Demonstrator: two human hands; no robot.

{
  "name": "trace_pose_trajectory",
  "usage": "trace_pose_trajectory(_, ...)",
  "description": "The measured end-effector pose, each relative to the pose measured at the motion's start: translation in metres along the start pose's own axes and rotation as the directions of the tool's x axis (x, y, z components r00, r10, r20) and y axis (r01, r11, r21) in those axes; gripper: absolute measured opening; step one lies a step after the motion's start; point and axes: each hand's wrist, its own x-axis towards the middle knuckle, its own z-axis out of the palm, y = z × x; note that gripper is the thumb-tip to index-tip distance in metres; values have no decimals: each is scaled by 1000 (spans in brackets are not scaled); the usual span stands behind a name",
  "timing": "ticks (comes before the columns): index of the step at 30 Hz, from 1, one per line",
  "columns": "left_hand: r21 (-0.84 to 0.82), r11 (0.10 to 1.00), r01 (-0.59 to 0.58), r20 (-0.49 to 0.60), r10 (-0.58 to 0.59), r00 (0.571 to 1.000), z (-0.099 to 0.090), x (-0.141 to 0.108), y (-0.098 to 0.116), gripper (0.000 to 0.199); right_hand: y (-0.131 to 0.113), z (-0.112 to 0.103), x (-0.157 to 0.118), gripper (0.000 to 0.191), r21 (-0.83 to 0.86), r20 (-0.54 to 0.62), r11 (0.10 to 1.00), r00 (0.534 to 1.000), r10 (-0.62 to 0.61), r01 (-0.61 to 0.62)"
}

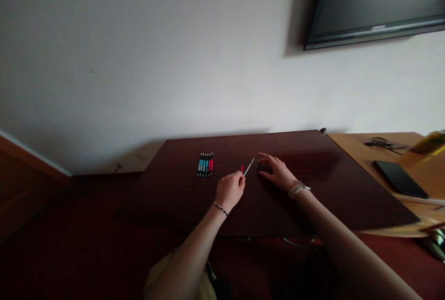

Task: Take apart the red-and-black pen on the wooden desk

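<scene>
My left hand (230,191) is closed, its fingers pinching a thin pale pen refill (249,167) that slants up to the right. A short red piece (242,168) shows just beyond the fingertips; whether the hand holds it too is unclear. My right hand (278,173) hovers over or rests on the table to the right, fingers apart. Small dark pieces (259,167) lie by its fingertips, too shadowed to name. Left of my hands, several pens (205,165) with blue and red barrels and black ends lie side by side in a row.
The dark wooden table (181,193) stands against a pale wall. On the lighter desk at right are a black flat device (399,178), a coiled black cable (382,143) and a yellow object (431,143). A screen (375,3) hangs on the wall above.
</scene>
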Motion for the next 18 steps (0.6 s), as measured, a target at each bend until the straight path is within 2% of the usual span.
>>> trace_pose_trajectory(6,-4,1000,-3,7,3,1000,0,0,1,21,8,-18,-3,76,30,-73,999,997,26,-24)
trace_pose_trajectory(12,6,1000,-6,13,6,1000,2,1,4,22,28,-9,-13,78,27,60,997,995,77,-79)
trace_pose_trajectory(18,-10,1000,-10,41,11,999,0,2,6,22,31,-8,-13,80,40,85,995,993,88,-91)
